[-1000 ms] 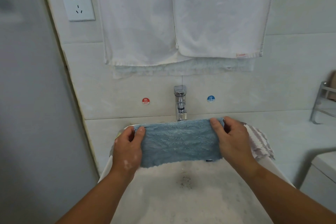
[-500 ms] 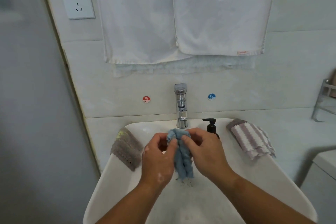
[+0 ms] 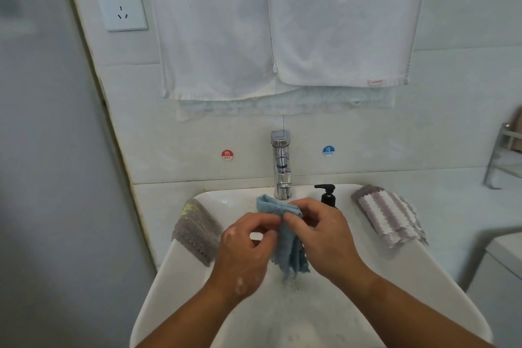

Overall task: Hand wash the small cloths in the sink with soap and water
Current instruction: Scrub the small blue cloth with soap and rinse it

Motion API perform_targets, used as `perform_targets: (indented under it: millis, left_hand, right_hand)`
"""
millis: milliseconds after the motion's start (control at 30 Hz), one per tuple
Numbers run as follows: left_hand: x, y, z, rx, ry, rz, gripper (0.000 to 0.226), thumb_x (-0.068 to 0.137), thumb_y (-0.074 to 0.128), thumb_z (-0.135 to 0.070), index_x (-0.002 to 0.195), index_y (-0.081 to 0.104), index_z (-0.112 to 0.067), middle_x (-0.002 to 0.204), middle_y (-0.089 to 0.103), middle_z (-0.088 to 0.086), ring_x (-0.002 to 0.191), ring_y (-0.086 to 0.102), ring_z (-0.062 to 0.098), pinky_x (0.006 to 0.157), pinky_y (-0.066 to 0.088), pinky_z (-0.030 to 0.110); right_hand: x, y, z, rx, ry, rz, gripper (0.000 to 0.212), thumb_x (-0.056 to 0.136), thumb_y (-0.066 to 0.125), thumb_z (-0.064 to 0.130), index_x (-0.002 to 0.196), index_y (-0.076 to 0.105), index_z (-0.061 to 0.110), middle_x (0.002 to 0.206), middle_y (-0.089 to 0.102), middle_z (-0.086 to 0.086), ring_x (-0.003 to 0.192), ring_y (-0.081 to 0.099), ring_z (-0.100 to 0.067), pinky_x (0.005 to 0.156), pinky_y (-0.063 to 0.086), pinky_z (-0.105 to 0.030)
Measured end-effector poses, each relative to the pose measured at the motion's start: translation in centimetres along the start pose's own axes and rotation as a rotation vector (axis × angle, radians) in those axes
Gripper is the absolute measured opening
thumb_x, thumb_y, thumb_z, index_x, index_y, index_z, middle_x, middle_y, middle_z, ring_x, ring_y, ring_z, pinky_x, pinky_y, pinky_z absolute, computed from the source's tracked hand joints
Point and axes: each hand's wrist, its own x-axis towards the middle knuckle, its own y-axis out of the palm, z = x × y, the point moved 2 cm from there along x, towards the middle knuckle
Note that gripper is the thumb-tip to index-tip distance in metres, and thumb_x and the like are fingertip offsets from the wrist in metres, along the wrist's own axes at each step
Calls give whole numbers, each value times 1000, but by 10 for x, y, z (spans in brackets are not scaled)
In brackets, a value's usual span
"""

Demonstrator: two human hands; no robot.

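At nine o'clock on the sink (image 3: pixel 175 277) rim, a grey cloth (image 3: pixel 196 230) lies draped, unwashed by the look of it. Just right of it, over the basin's middle, the left hand (image 3: pixel 245 251) pinches the blue cloth (image 3: pixel 288 243) with curled fingers. The right hand (image 3: pixel 324 237) grips the same bunched cloth from three o'clock, so it hangs between them above the suds. I judge this the scrubbing step: next the folds need rubbing together, then rinsing under the tap (image 3: pixel 281 167). A black soap pump (image 3: pixel 327 196) stands at one o'clock, and a striped cloth (image 3: pixel 388 215) lies at two o'clock. On the wall, a red sticker (image 3: pixel 227 154) reads "HOT" and a blue sticker (image 3: pixel 328 150) reads "COLD". The red tag (image 3: pixel 375 82) on the white towel (image 3: pixel 339 22) is too small to read.
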Motion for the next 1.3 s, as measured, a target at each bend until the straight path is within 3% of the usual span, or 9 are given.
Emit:
perform_targets:
  millis: [133, 267, 467, 600, 833, 1000, 1100, 1167, 1300]
  left_hand:
    - [17, -22, 10, 193, 63, -10, 28, 94, 69, -29, 111, 53, -45, 120, 49, -18, 107, 53, 2, 80, 50, 7]
    - [26, -30, 17, 317, 59, 147, 19, 91, 71, -41, 101, 56, -46, 136, 39, -20, 120, 46, 5, 96, 45, 14]
    - [22, -29, 22, 309, 100, 229, 15, 91, 70, -43, 92, 55, -41, 131, 43, -29, 117, 51, 2, 85, 43, 1]
    - [20, -32, 20, 227, 132, 247, 15, 92, 70, -39, 94, 55, -39, 124, 52, -32, 111, 58, 2, 89, 52, 10]
    - [23, -36, 18, 185, 41, 282, 12, 92, 68, -41, 91, 58, -34, 99, 65, -18, 94, 65, 10, 82, 59, 21]
    - [27, -43, 19, 32, -76, 245, 15, 92, 72, -29, 84, 59, -23, 86, 68, -6, 88, 68, 21, 78, 63, 36]
    - [24, -35, 14, -225, -204, 184, 8, 100, 61, -20, 95, 58, -25, 101, 68, 6, 95, 69, 26, 79, 63, 46]
    - [18, -28, 9, -382, -275, 199, 18, 101, 59, -20, 109, 56, -36, 114, 63, 9, 100, 69, 27, 76, 64, 46]
    - [8, -25, 13, -375, -233, 309, 38, 91, 73, -18, 114, 58, -44, 125, 59, 1, 101, 72, 25, 75, 63, 45]
  right_hand:
    - [0, -11, 4, 24, -1, 87, 11, 96, 63, 33, 104, 71, 33, 98, 70, 15, 94, 68, -7, 71, 59, -17]
    - [-1, -16, 4, 48, 4, 135, 13, 96, 62, 34, 104, 73, 33, 96, 71, 16, 94, 68, -9, 76, 61, -23]
    - [-4, -16, 1, 49, 48, 122, 11, 99, 61, 31, 100, 72, 33, 95, 70, 17, 93, 67, -4, 74, 55, -18]
    - [-3, -19, 2, 114, 69, 90, 13, 100, 61, 26, 97, 73, 30, 91, 70, 16, 90, 67, -6, 73, 57, -21]
    - [-2, -21, 2, 156, 66, 99, 13, 100, 60, 24, 96, 72, 28, 90, 70, 13, 88, 67, -4, 69, 54, -18]
    - [-3, -21, -6, 84, 89, 117, 13, 103, 55, 28, 99, 67, 29, 97, 69, 6, 90, 67, -10, 67, 53, -19]
    - [-2, -14, -7, 85, 114, 71, 14, 105, 50, 31, 99, 62, 28, 97, 67, 4, 87, 65, -7, 65, 52, -19]
    - [0, -11, -6, 99, 146, 6, 15, 106, 48, 32, 98, 60, 29, 98, 66, 3, 90, 65, -13, 69, 52, -27]
    - [4, -12, -9, 137, 238, -44, 16, 106, 46, 37, 100, 60, 31, 102, 67, 1, 95, 66, -18, 81, 59, -43]
